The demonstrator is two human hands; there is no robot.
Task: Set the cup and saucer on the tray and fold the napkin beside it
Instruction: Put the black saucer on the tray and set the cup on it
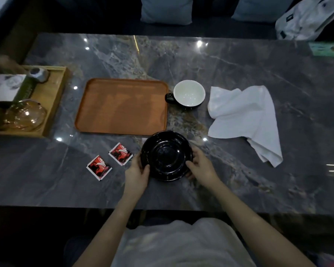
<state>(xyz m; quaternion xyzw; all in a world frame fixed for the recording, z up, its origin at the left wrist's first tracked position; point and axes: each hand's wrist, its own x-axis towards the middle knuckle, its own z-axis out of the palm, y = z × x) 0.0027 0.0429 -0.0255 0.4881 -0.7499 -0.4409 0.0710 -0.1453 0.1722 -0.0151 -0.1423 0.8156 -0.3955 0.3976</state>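
Note:
A glossy black saucer (166, 155) is near the table's front, just below the tray's front right corner. My left hand (138, 171) grips its left rim and my right hand (200, 167) grips its right rim. The orange-brown rectangular tray (121, 106) lies bare in the middle of the table. Just right of the tray stands a cup (188, 93), white inside and black outside, with its handle pointing left. Further right a crumpled white napkin (245, 118) is spread loosely on the table.
Two red sachets (99, 167) (121, 153) lie left of the saucer. A light wooden tray (50, 101) at the far left holds a glass pot (24, 117), a box and a small grey vessel. The grey marble table (239, 64) ends close to my body. Cushions and a bag sit behind.

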